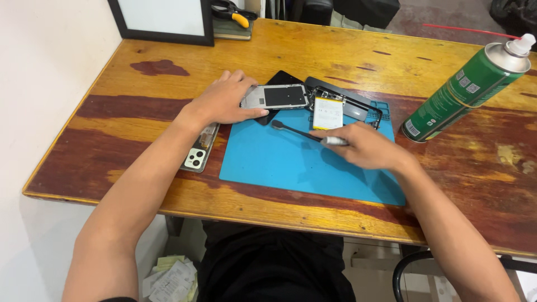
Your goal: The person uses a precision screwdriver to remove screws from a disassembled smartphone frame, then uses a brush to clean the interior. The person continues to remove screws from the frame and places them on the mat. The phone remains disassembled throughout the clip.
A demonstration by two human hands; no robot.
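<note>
2 hands work: left hand (224, 100) presses the phone frame (277, 97) (fingers flat), right hand (366, 146) pinches a spudger (299, 132)

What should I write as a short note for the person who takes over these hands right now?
Left hand: presses on the grey phone plate at the blue mat's top edge.
Right hand: grips a slim black tool, tip near the plate.
Done: phone is opened; frame with battery lies beside the plate.
Left: parts remain unassembled. Another phone lies under the left forearm.
</note>
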